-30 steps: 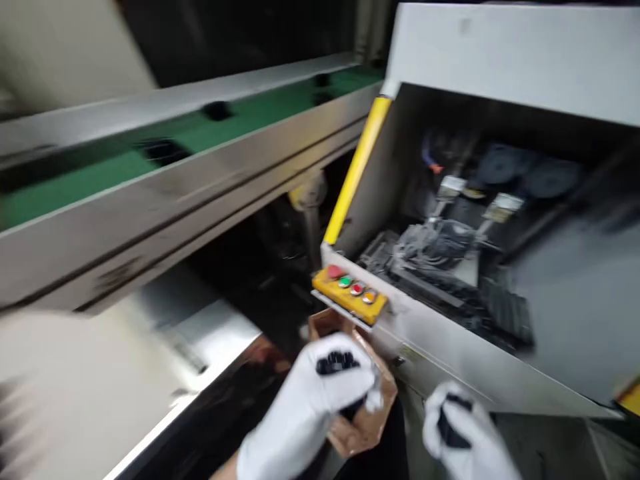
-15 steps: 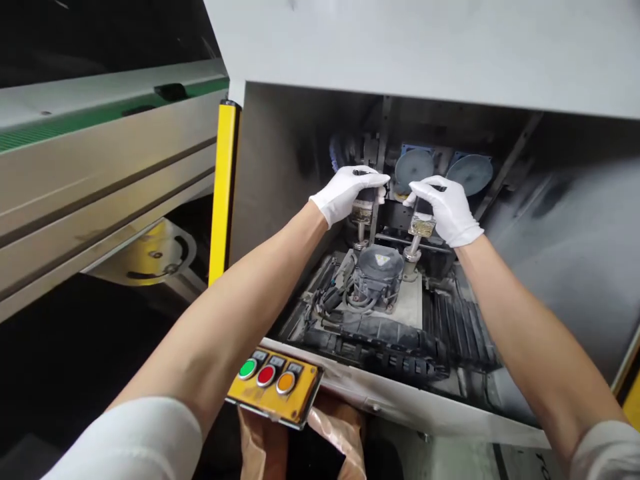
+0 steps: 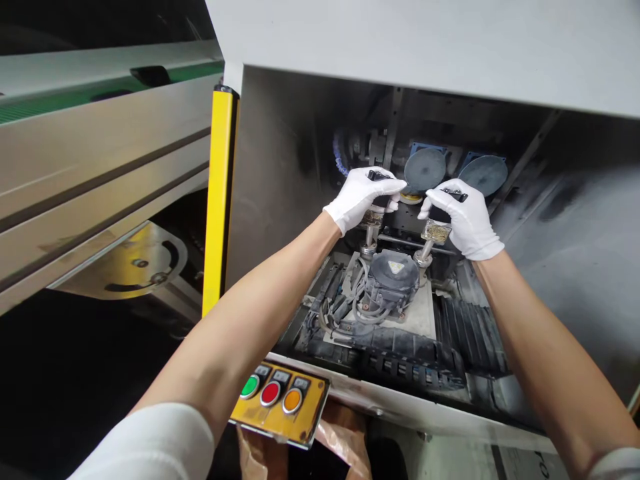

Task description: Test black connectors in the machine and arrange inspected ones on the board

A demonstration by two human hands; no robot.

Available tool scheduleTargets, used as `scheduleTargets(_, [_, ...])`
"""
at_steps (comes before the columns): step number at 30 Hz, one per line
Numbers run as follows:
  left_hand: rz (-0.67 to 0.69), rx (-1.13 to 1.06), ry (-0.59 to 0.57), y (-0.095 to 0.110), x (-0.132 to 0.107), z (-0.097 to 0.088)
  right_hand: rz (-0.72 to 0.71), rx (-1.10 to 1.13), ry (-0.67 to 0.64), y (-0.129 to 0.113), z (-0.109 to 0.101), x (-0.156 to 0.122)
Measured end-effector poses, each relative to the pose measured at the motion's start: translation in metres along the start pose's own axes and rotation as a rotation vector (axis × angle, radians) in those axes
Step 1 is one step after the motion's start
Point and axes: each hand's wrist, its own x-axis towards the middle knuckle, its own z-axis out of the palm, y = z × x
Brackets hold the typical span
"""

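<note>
Inside the machine's bay, my left hand (image 3: 361,195) in a white glove is closed around a small black part (image 3: 379,175) on top of the left fixture post (image 3: 370,235). My right hand (image 3: 469,219), gloved as well, grips a second black part (image 3: 454,195) above the right fixture post (image 3: 425,251). The fingers hide most of both parts, so their exact kind does not show. Below the right part, the fixture block (image 3: 437,232) looks worn and brownish. Both thumbs point inward, with a gap between the hands.
Two round grey discs (image 3: 425,169) are mounted behind the hands. A dusty motor-like unit (image 3: 393,277), cables and a black cable chain (image 3: 410,367) fill the bay floor. A yellow button box (image 3: 280,403) hangs in front. A yellow post (image 3: 220,200) and a green conveyor (image 3: 45,107) stand left.
The view has shifted a little, so the bay and both hands appear further right. Each hand keeps its hold on its black part; the fixtures look the same.
</note>
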Motion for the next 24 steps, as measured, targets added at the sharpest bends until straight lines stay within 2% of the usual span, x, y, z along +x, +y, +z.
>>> scheduleTargets(7, [-0.001, -0.111, 0.037, -0.006, 0.0, -0.002, 0.081, 0.039, -0.004, -0.006, 0.002, -0.003])
scheduleTargets(12, [-0.016, -0.104, 0.045, -0.007, -0.006, -0.002, 0.113, 0.035, 0.008, -0.012, 0.002, -0.005])
scheduleTargets(14, [-0.055, -0.127, 0.02, -0.005, -0.008, -0.003, 0.149, 0.062, 0.001, -0.014, 0.001, -0.004])
scheduleTargets(16, [-0.108, -0.165, -0.009, -0.001, -0.009, -0.005, 0.244, 0.126, -0.012, -0.016, 0.0, -0.002])
scheduleTargets(21, [-0.357, -0.186, -0.037, 0.007, -0.006, -0.008, 0.524, 0.248, 0.027, -0.015, 0.002, 0.002])
scheduleTargets(24, [-0.415, -0.18, -0.003, 0.006, -0.004, -0.006, 0.557, 0.239, 0.021, -0.012, 0.003, 0.003])
